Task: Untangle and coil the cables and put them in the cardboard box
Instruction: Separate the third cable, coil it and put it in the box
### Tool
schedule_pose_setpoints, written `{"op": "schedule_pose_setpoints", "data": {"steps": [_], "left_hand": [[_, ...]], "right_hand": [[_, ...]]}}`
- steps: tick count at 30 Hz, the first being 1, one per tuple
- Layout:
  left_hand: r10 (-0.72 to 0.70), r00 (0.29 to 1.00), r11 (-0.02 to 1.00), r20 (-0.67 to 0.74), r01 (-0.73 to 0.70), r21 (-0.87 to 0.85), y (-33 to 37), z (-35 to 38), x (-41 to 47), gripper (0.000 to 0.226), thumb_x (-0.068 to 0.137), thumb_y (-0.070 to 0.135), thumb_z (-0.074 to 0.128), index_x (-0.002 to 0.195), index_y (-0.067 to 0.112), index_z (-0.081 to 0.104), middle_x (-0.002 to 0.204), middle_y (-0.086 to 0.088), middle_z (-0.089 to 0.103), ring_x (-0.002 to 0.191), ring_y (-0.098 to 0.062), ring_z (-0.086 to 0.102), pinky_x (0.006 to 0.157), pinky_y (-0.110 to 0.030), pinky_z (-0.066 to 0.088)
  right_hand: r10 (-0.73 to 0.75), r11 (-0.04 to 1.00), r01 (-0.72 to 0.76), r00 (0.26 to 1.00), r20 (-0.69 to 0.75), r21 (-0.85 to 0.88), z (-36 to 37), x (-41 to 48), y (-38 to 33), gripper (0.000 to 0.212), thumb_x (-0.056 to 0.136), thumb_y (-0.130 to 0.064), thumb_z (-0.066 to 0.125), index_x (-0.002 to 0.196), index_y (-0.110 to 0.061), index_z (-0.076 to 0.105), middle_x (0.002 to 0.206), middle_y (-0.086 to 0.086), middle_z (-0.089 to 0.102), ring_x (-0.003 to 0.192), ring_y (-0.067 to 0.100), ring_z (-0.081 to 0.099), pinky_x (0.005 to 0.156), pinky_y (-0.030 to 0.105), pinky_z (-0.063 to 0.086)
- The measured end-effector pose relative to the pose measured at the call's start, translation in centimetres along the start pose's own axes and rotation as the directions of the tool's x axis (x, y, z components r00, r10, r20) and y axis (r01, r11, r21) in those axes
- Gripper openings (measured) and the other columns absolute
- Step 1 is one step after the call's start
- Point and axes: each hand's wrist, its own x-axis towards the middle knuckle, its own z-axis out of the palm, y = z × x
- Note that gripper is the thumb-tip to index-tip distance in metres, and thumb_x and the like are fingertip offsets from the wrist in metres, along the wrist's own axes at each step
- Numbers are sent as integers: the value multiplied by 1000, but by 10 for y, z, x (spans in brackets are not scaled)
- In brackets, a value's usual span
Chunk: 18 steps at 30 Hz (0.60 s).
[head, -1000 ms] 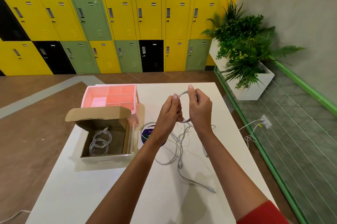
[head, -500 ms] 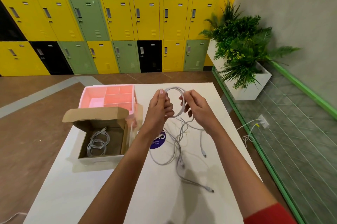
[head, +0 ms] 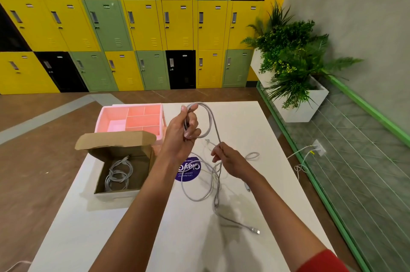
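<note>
A white table [head: 244, 121] fills the lower middle of the view, with a wall of yellow, green and black lockers [head: 142, 28] behind it across a brown floor. A planter of green plants [head: 292, 65] stands off the table's far right corner. Near the table's left edge sits an open cardboard box [head: 142, 169], its lid flap raised at the far side; just behind it, touching or nearly touching, is a pink tray [head: 106, 116] with several compartments, close to the far left corner. Inside the box lies one coiled grey cable [head: 117, 175]. At the middle of the table a round purple sticker [head: 188, 172] shows partly under loose loops of a grey cable [head: 210, 121], which trails toward the near edge and ends in a plug [head: 255, 231]. The left hand [head: 182, 136] is raised above the table's middle, fingers curled closed around one loop of that cable, which arcs up and over past the fingertips. The right hand [head: 230, 161] is lower and just beside the tangle, thumb and forefinger pinched narrowly on the same strand as it comes down from the loop, the other fingers loosely bent.
</note>
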Motion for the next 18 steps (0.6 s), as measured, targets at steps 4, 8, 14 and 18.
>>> {"op": "schedule_pose_setpoints", "data": {"steps": [4, 8, 14, 18], "left_hand": [[11, 1000, 999, 19, -10, -36, 5, -4, 1, 38, 105, 26, 27, 120, 6, 55, 51, 8, 49, 33, -4, 31, 40, -12, 25], [38, 999, 999, 4, -38, 28, 10, -6, 2, 39, 104, 30, 30, 129, 9, 53, 63, 9, 63, 38, -2, 43, 44, -10, 36], [45, 998, 979, 46, -53, 198, 9, -1, 1, 42, 105, 30, 29, 140, 12, 42, 88, -3, 72, 59, -6, 61, 60, -15, 48], [38, 998, 929, 57, -56, 366, 4, -2, 2, 41, 104, 32, 26, 141, 19, 40, 93, -3, 74, 70, -11, 69, 77, -22, 51]], "right_hand": [[-11, 1000, 11, 1000, -2, -11, 1, -2, 5, 16, 100, -4, 32, 91, -9, 45, 100, 14, 66, 78, 15, 54, 61, 11, 37], [-15, 994, 26, 995, -103, 104, 1, -3, 3, 19, 102, -21, 37, 94, -11, 51, 61, 5, 60, 59, 17, 54, 64, 28, 44], [-88, 985, 69, 990, -112, -158, -7, -2, -13, 33, 103, -31, 32, 102, -15, 61, 63, -9, 46, 62, 15, 46, 55, 24, 35], [-84, 958, 102, 994, 76, -267, -11, -9, -31, 36, 103, -28, 35, 109, -12, 66, 68, -17, 44, 63, -7, 34, 60, 16, 33]]}}
